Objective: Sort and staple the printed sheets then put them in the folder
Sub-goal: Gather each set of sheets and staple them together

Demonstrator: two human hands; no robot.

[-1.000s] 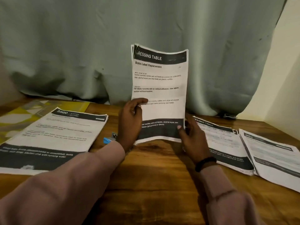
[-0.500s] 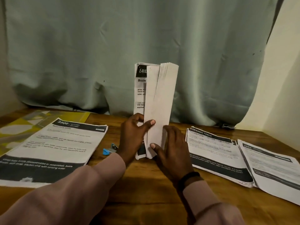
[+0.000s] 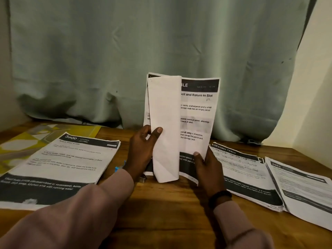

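Left hand [image 3: 143, 150] pinches folded-back page | right hand [image 3: 206, 166] grips sheets [image 3: 195, 114] upright, mid table [image 3: 161, 203] | stacks at both sides

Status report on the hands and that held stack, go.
Left hand grips the upright held stack, thumb on the turned-back sheet. Right hand pinches its lower right edge. Nothing in the way.

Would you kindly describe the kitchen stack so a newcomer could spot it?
On the brown wooden table, look left of both hands. The flat white printed stack partly overlaps a yellow patterned folder. Only its black header reads 3800 Kitchen; the right-side stacks differ.
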